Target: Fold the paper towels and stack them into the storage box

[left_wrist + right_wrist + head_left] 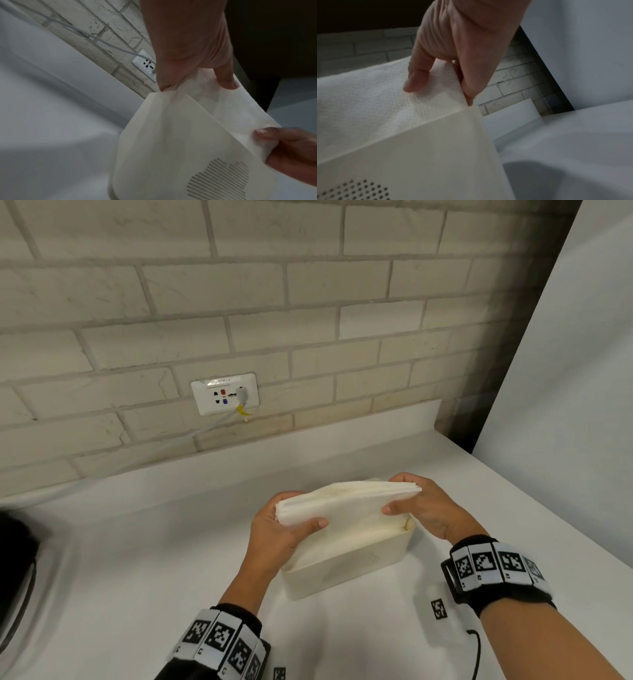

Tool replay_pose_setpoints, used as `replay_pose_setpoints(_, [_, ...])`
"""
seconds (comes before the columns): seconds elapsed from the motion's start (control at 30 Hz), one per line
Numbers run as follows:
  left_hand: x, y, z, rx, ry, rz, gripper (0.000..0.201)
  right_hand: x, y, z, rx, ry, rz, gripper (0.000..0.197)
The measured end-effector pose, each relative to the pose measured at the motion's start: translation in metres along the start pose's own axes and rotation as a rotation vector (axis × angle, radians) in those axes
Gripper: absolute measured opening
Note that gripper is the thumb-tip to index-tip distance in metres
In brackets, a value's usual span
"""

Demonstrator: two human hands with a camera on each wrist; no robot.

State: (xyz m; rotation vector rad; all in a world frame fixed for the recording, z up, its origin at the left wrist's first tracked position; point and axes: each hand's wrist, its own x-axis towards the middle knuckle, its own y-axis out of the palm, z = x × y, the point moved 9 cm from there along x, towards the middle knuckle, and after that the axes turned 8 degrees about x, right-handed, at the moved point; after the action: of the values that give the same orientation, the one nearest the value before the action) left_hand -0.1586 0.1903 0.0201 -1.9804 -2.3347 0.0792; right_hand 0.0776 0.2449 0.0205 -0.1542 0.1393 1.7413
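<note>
A folded stack of white paper towels (346, 508) stands on edge in the cream storage box (352, 570), its lower part inside and its top above the rim. My left hand (284, 529) grips the stack's left end, thumb on the near face. My right hand (418, 508) pinches the right end. The left wrist view shows the towels (228, 108) behind the box wall (171, 142), with both thumbs on them. In the right wrist view my right hand (436, 83) pinches the towels (376, 97) just above the box corner (436, 148).
The box stands on a white counter (137, 559) against a brick wall. A wall socket (224, 393) with a plugged grey cable sits behind. A dark object (13, 570) lies at the left edge, a white panel (565, 371) rises on the right, and a black cable (476, 652) lies near my right wrist.
</note>
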Motion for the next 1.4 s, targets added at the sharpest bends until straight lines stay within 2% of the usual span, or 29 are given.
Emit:
replay_pose_setpoints(0.1, [0.002,0.001,0.003,0.035,-0.015,-0.018,0.045,0.002,0.003,-0.004,-0.047,0.035,0.023,0.042])
replay_pose_setpoints(0.2, [0.001,-0.001,0.008,0.062,-0.048,-0.039,0.037,0.003,0.003,-0.008,-0.077,0.067,0.014,0.049])
replay_pose_setpoints(0.4, [-0.001,-0.004,-0.005,-0.009,-0.078,-0.003,0.025,0.002,0.0,0.003,-0.026,0.039,-0.002,0.038])
replay_pose_setpoints(0.53, [0.001,-0.011,-0.008,-0.081,-0.154,-0.092,0.025,0.007,-0.003,0.019,0.14,-0.008,-0.062,0.034])
replay_pose_setpoints(0.6, [0.002,-0.017,-0.009,0.052,-0.178,-0.171,0.032,0.01,-0.003,0.019,0.078,0.011,-0.1,0.041])
replay_pose_setpoints(0.7, [0.0,-0.018,-0.012,0.369,-0.185,-0.233,0.053,0.013,-0.002,0.005,-0.095,0.102,-0.129,0.054])
replay_pose_setpoints(0.8, [0.0,-0.011,-0.014,0.491,-0.139,-0.218,0.062,0.014,0.001,-0.004,-0.278,0.14,-0.124,0.066])
replay_pose_setpoints(0.93, [0.003,0.002,-0.011,0.737,-0.056,-0.147,0.068,0.013,0.004,0.001,-0.507,0.114,-0.128,0.065])
replay_pose_setpoints(1.07, [0.008,0.008,-0.006,0.966,0.06,-0.115,0.058,0.013,0.009,0.007,-0.647,0.077,-0.135,0.067])
replay_pose_setpoints(1.2, [0.008,0.015,-0.012,1.245,0.208,-0.11,0.041,0.014,0.015,0.006,-0.787,0.066,-0.139,0.053])
replay_pose_setpoints(1.27, [0.009,0.016,-0.011,1.42,0.22,-0.122,0.031,0.014,0.017,0.007,-0.891,0.057,-0.164,0.045])
replay_pose_setpoints(1.4, [0.008,0.019,-0.007,1.597,0.211,-0.109,0.026,0.015,0.025,0.012,-1.231,0.045,-0.204,0.032])
